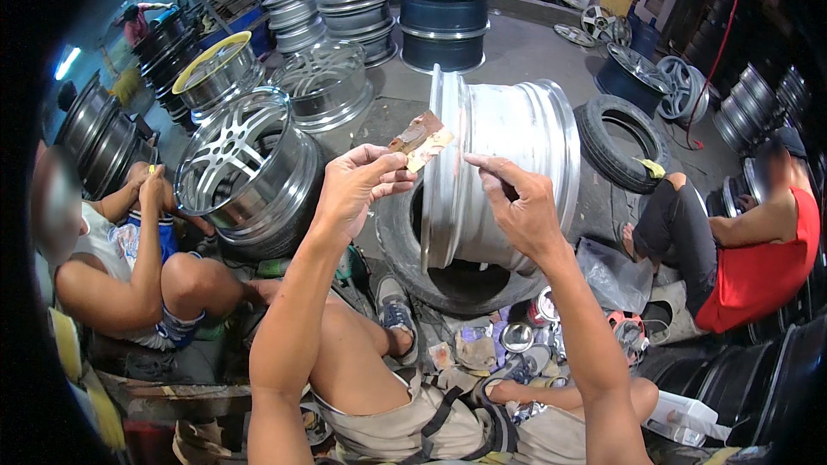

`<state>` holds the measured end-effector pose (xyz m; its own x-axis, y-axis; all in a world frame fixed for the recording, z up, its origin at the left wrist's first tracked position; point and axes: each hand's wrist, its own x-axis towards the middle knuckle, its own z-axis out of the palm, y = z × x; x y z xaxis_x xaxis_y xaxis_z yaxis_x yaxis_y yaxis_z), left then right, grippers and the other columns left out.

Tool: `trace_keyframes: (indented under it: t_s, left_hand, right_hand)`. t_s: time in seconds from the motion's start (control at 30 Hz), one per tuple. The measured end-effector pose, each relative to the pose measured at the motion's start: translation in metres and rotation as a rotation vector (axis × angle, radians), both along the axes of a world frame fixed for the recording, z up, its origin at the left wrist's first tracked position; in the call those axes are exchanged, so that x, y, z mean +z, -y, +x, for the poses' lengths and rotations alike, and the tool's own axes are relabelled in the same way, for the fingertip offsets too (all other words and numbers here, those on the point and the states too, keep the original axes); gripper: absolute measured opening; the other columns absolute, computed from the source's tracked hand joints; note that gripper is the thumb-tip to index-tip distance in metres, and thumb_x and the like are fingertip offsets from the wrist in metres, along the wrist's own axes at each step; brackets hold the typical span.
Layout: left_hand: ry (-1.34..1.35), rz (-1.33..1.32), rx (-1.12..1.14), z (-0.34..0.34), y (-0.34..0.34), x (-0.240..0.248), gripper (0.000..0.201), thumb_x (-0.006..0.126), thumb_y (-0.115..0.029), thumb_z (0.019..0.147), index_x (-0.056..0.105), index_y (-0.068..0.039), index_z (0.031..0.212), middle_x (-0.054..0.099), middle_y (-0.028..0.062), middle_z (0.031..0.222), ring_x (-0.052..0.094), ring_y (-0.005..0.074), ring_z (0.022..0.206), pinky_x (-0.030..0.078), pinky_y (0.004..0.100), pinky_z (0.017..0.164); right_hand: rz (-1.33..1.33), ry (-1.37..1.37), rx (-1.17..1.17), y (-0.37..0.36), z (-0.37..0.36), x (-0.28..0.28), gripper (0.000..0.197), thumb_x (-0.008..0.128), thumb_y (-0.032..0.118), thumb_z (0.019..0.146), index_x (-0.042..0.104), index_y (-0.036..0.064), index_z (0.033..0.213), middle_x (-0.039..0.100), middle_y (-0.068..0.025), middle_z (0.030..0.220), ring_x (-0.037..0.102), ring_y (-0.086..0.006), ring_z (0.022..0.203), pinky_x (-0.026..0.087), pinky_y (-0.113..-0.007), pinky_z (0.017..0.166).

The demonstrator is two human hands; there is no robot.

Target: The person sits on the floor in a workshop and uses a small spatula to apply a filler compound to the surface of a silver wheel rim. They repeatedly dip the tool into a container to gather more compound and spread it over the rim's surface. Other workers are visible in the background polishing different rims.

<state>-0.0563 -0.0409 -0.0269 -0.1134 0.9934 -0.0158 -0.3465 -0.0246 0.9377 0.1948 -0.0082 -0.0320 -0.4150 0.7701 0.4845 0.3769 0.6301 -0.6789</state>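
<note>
the scrap [419, 140] in your left hand [360, 182] is a flat piece, brown on one part and cream on another, held up just beside the left edge of the silver wheel rim [517, 174]. your thumb and fingers pinch its lower left end, so that end is covered; whether it is one piece or two overlapping you can't tell from here. your right hand [522, 205] has its index finger stretched out to the rim's barrel, at or very near the metal, with the other fingers curled under; whether they hide anything can't be made out. the rim stands on edge, its barrel toward you and its open faces turned away to the sides, and your right hand and wrist cover part of its lower right. under it lies a tire [465, 298], much of its ring hidden by the rim.

by your feet, a can [543, 308] is partly blocked by your right forearm, with a round lid [517, 337] near it among litter too jumbled to sort. a clear plastic bag [613, 275] lies right of that forearm. farther right, a second tire [596, 133] lies flat near a person in red [762, 267]. to your left sits a person in a white top [108, 263], a small yellow thing in their hands too tiny to identify. a polished spoked rim [231, 155] leans between you; behind it, stacked rims [349, 4] run off the top edge.
</note>
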Motion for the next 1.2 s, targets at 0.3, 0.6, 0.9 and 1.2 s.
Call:
trace_keyframes:
  t_s: [0.3,0.6,0.9,1.2]
  left_hand:
    - [-0.081,-0.045,-0.015,0.01,0.002,0.002,0.011,0.073,-0.008,0.09,0.065,-0.002,0.093,0.071,0.0106,0.09,0.072,0.0174,0.079,0.061,0.029,0.074]
    - [-0.004,0.046,0.127,-0.01,-0.003,0.0,0.014,0.073,-0.009,0.09,0.062,-0.002,0.095,0.069,0.0114,0.093,0.073,0.0214,0.083,0.062,0.0335,0.078]
    - [-0.024,0.043,0.11,-0.007,0.0,0.002,0.014,0.073,-0.01,0.091,0.062,-0.003,0.095,0.07,0.0121,0.095,0.073,0.0208,0.084,0.062,0.0323,0.077]
    - [-0.033,0.029,0.095,-0.003,-0.001,0.0,0.013,0.072,-0.01,0.091,0.063,-0.003,0.095,0.071,0.0117,0.095,0.073,0.0205,0.084,0.062,0.0321,0.077]
  right_hand:
    - [0.259,0.151,0.077,-0.001,-0.007,0.007,0.038,0.066,0.0,0.085,0.071,0.0107,0.121,0.073,-0.0153,0.11,0.072,-0.0307,0.091,0.059,-0.038,0.077]
    - [-0.29,-0.175,0.001,-0.026,-0.007,-0.016,0.03,0.054,0.007,0.099,0.07,0.0056,0.124,0.052,-0.0032,0.06,0.048,-0.0071,0.053,0.043,-0.026,0.054]
    - [0.127,0.126,-0.065,-0.027,-0.012,-0.043,0.039,0.057,-0.001,0.091,0.068,0.008,0.128,0.073,-0.0201,0.102,0.071,-0.032,0.078,0.054,-0.038,0.074]
    - [0.225,0.074,-0.124,-0.048,-0.021,-0.037,0.036,0.06,0.003,0.088,0.07,0.0075,0.122,0.068,-0.0239,0.082,0.067,-0.0404,0.072,0.052,-0.046,0.068]
